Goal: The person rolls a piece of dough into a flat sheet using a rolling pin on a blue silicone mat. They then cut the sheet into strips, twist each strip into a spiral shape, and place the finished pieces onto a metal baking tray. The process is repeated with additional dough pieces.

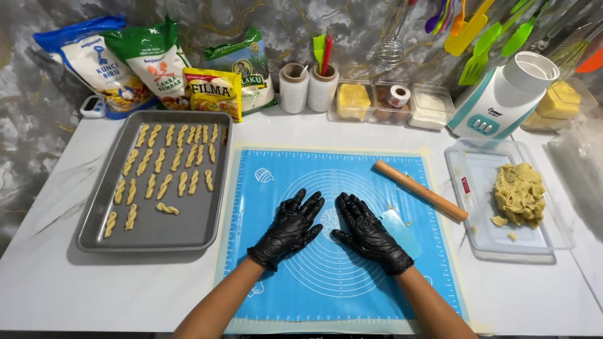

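The left hand [290,229] wears a glossy, crinkled black glove. The right hand [369,233] wears the same. Both forearms are sleeveless.

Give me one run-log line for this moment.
left hand: flat on blue mat, empty | right hand: flat on mat, beside scraper | rolling pin: on mat | baking tray: dough twists

We see a baking mat [352,276] lying in the middle of the surface [75,282]. Our left hand [290,227] and right hand [370,233] rest flat on it, side by side, near each other. A scraper [405,231] lies just right of the right hand, a rolling pin [419,189] behind it. Left of the mat sits a tray [188,229] with twisted dough pieces [164,166] in rows. Right of the mat, a container [483,188] holds a dough lump [519,193]. 4 bags [169,66] stand behind the tray.
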